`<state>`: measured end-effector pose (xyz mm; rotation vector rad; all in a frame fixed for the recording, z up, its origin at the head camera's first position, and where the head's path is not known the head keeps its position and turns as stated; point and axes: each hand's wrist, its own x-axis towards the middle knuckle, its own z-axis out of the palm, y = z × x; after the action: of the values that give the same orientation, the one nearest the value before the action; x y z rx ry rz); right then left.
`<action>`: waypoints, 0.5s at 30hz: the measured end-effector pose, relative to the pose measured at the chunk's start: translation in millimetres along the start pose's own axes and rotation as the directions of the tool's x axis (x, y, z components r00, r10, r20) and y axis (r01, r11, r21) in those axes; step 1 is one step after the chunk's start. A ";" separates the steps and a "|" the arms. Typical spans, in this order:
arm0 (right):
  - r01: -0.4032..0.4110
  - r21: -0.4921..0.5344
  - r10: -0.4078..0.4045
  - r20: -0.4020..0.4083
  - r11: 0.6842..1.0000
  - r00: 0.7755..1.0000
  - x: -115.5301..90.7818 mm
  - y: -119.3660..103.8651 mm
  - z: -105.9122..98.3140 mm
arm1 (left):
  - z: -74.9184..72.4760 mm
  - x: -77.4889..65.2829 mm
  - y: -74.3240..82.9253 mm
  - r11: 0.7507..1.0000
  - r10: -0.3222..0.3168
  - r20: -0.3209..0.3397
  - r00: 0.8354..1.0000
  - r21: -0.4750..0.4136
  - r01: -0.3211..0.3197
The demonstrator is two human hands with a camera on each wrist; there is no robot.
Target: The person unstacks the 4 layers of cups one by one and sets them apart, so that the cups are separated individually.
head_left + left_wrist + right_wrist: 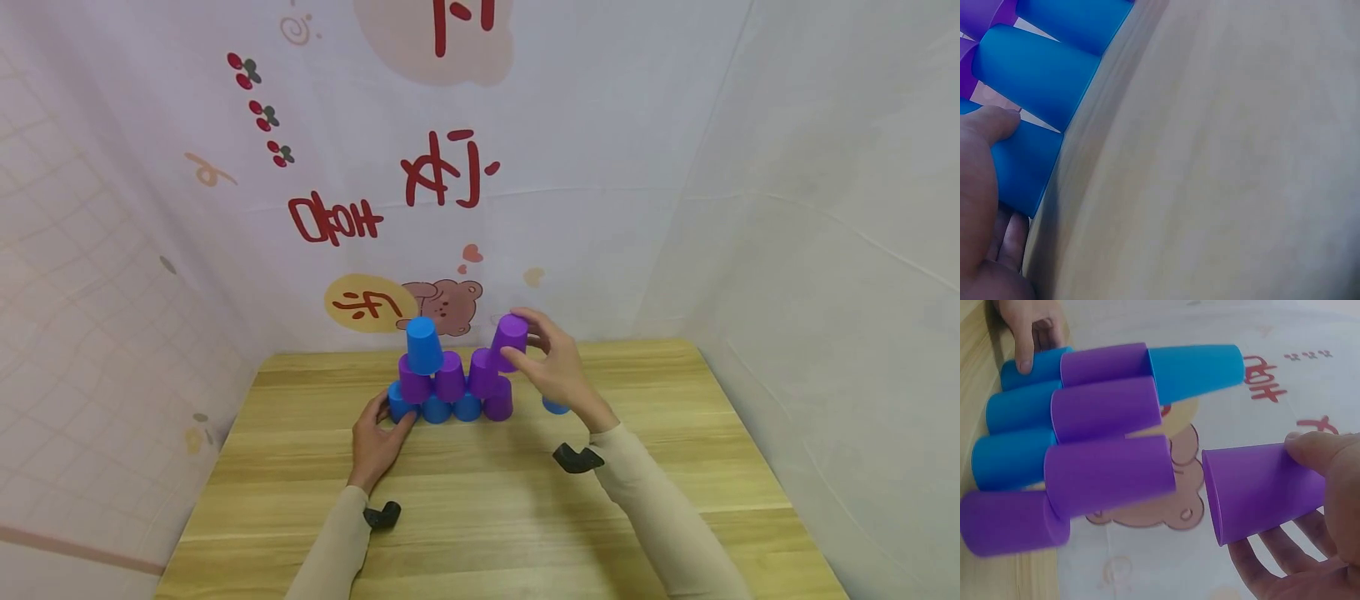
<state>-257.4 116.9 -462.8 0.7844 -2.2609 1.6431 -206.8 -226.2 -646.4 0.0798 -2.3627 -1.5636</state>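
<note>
The blue cups [424, 346] look like thin moulded plastic, smooth and satin rather than glossy, their walls unbroken by any texture. The purple cups [1113, 472] appear to be the same plastic, with a soft sheen along their curved sides and a smooth, thin rim. The tabletop [480, 517] has a wood look, pale and straight-grained, smooth, with a faint dull shine. The hanging [600, 183] behind seems to be cloth, matt and lightly creased, and its prints [450, 307] lie flat in the weave. The sleeves [667, 512] are soft matt cloth; the black clips [577, 458] look like matt plastic.
</note>
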 end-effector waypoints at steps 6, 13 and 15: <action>-0.021 -0.010 0.020 -0.034 1.000 0.999 -7.6 4.8 -23.9 | 0.9 -0.7 1.5 1.000 -0.002 -0.011 1.000 0.003 0.002; -0.022 -0.017 0.021 -0.064 1.000 0.998 -19.5 11.1 -46.7 | 1.0 -0.9 1.9 1.000 -0.004 -0.010 1.000 0.007 0.004; -0.024 -0.024 0.022 -0.074 0.999 0.997 -23.0 13.1 -52.6 | 1.0 -1.1 2.1 1.000 -0.007 -0.009 1.000 0.008 0.007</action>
<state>-251.7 175.4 -466.7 0.6826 -2.2435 1.6225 -205.8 -224.2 -645.1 0.0960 -2.3644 -1.5538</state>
